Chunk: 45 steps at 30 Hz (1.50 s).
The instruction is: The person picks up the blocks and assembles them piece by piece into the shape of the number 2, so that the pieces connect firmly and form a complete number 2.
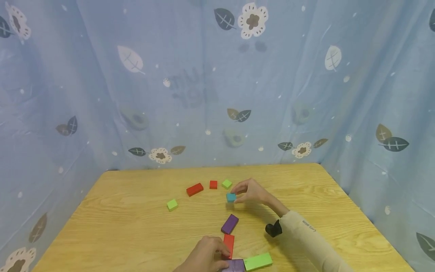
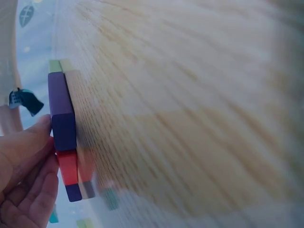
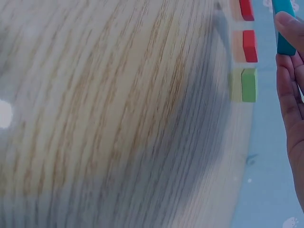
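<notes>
My right hand (image 1: 253, 192) pinches a small teal block (image 1: 231, 197) between thumb and fingers. In the right wrist view the teal block (image 3: 285, 28) stands upright in the fingers. Near the front edge of the view, my left hand (image 1: 206, 254) rests at the meeting of a red block (image 1: 229, 243) and a purple block (image 1: 235, 265). Its thumb touches the purple block (image 2: 61, 107) in the left wrist view, and its fingers lie by the red block (image 2: 67, 167). A long green block (image 1: 258, 261) adjoins the purple one on the right. Another purple block (image 1: 230, 224) continues beyond the red one.
Toward the back of the wooden table (image 1: 136, 226) lie a long red block (image 1: 195, 189), a small red block (image 1: 213, 184) and a small green block (image 1: 227, 184). Another green block (image 1: 172, 205) lies left. A blue patterned curtain (image 1: 204, 75) surrounds the table.
</notes>
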Each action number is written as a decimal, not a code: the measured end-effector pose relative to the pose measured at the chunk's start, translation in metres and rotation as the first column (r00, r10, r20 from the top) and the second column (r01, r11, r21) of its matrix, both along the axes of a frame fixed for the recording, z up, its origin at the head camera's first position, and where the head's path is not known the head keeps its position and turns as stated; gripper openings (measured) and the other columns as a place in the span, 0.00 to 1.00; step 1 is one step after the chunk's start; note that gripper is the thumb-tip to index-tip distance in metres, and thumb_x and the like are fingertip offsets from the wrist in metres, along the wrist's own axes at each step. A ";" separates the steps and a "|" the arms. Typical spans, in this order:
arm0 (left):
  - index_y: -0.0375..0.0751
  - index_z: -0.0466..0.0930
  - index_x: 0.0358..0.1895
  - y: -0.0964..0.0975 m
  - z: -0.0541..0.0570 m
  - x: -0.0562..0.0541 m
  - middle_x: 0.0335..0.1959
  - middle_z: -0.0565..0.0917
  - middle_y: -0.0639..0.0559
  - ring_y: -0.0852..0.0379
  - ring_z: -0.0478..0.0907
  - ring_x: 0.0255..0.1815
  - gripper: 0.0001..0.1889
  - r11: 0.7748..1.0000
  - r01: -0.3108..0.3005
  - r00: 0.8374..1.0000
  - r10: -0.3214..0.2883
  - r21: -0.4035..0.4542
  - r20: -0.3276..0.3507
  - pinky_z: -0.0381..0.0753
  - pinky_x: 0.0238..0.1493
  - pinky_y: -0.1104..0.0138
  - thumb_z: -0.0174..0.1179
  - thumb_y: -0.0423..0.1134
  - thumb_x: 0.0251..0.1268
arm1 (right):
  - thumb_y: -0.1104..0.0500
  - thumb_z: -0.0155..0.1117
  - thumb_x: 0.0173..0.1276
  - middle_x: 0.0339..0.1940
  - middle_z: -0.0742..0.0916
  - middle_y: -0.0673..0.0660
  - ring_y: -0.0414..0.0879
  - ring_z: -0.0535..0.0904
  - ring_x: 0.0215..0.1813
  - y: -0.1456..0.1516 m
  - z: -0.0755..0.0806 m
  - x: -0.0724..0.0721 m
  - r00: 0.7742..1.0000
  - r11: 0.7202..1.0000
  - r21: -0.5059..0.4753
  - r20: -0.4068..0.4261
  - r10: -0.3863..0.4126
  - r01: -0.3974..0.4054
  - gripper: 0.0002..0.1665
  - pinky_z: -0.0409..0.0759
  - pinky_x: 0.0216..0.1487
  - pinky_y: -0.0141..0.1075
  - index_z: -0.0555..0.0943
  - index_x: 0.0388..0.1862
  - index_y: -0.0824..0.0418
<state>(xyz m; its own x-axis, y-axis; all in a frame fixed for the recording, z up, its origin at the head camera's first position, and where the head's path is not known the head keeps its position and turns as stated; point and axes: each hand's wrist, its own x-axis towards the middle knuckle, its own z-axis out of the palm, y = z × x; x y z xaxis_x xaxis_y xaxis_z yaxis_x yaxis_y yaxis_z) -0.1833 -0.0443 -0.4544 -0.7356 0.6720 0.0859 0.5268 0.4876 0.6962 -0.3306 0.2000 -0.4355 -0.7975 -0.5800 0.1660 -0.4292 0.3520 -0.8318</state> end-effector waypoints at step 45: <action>0.41 0.89 0.34 0.001 0.001 0.001 0.30 0.83 0.66 0.74 0.76 0.34 0.07 1.000 0.022 1.000 -0.022 0.021 -0.009 0.76 0.38 0.76 0.73 0.34 0.49 | 0.68 0.79 0.46 0.34 0.88 0.58 0.47 0.85 0.39 0.012 -0.023 0.013 0.994 0.992 0.079 -0.029 0.102 -0.099 0.17 0.83 0.44 0.38 0.84 0.36 0.67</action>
